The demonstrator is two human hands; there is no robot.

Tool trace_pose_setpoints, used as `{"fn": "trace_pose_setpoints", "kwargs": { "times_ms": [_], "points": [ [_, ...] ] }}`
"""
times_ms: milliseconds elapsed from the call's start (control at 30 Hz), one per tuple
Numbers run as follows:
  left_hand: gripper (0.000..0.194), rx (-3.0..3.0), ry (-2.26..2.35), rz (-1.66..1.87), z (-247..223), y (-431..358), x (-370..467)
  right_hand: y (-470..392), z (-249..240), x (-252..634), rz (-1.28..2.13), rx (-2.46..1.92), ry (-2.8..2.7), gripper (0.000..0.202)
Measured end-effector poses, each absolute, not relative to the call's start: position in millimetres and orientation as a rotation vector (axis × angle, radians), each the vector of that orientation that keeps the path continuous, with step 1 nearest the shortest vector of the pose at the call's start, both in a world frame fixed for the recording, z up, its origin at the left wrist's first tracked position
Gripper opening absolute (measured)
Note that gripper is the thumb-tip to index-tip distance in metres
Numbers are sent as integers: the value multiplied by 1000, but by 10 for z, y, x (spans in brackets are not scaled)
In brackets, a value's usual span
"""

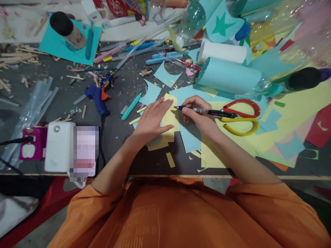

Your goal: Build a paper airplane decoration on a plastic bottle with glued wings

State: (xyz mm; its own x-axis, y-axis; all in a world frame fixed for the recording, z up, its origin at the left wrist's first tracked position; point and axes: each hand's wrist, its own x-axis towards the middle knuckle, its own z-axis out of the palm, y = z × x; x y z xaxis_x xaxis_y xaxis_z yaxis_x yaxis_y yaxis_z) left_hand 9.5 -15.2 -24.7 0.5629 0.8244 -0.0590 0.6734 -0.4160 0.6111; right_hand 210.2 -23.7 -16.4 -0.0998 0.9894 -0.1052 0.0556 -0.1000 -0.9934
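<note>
My right hand (196,112) grips a black pen (207,111), its tip pointing left just over a small yellow paper piece (173,115). Fingers outstretched, my left hand (155,119) lies flat across the left part of that yellow piece, hiding some of it. Blue paper (190,136) lies beneath the right hand. Right of the pen are scissors (243,110) with one red and one yellow handle loop; their blades are hidden. A teal marker (131,106) rests left of my left hand.
A blue glue gun (98,96) with its cord lies to the left, near a white power bank (58,146) and a phone (86,151). Blue paper tubes (230,75) and clear plastic bottles (192,17) crowd the back right. Yellow paper sheets (217,151) cover the right side.
</note>
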Motion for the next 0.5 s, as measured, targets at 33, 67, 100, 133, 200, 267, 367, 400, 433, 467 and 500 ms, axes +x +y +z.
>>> {"fn": "trace_pose_setpoints", "kwargs": {
  "times_ms": [33, 67, 100, 133, 200, 267, 367, 400, 433, 467, 500],
  "points": [
    [79, 2221, 1213, 328, -249, -158, 102, -243, -174, 2076, 1349, -1283, -1280, 19],
    [81, 2234, 1227, 325, -251, -166, 106, -250, -181, 2057, 1355, -1294, -1292, 17],
    [82, 2248, 1235, 325, -253, -176, 109, -255, -186, 2045, 1356, -1301, -1305, 16],
    [84, 2262, 1239, 330, -256, -189, 111, -257, -191, 2040, 1352, -1308, -1315, 15],
    [86, 2298, 1234, 354, -268, -218, 113, -252, -204, 2050, 1334, -1320, -1328, 14],
    [88, 2336, 1221, 397, -283, -250, 116, -236, -220, 2072, 1298, -1337, -1329, 13],
    [89, 2362, 1217, 451, -295, -293, 124, -220, -235, 2097, 1262, -1360, -1319, 13],
    [89, 2362, 1222, 464, -296, -304, 127, -224, -233, 2098, 1263, -1364, -1325, 12],
    [88, 2359, 1229, 477, -296, -312, 129, -234, -227, 2093, 1270, -1369, -1341, 11],
    [88, 2356, 1233, 490, -297, -319, 130, -248, -219, 2084, 1278, -1375, -1370, 11],
    [87, 2355, 1229, 507, -299, -322, 131, -264, -210, 2072, 1278, -1381, -1407, 11]
  ]
}}
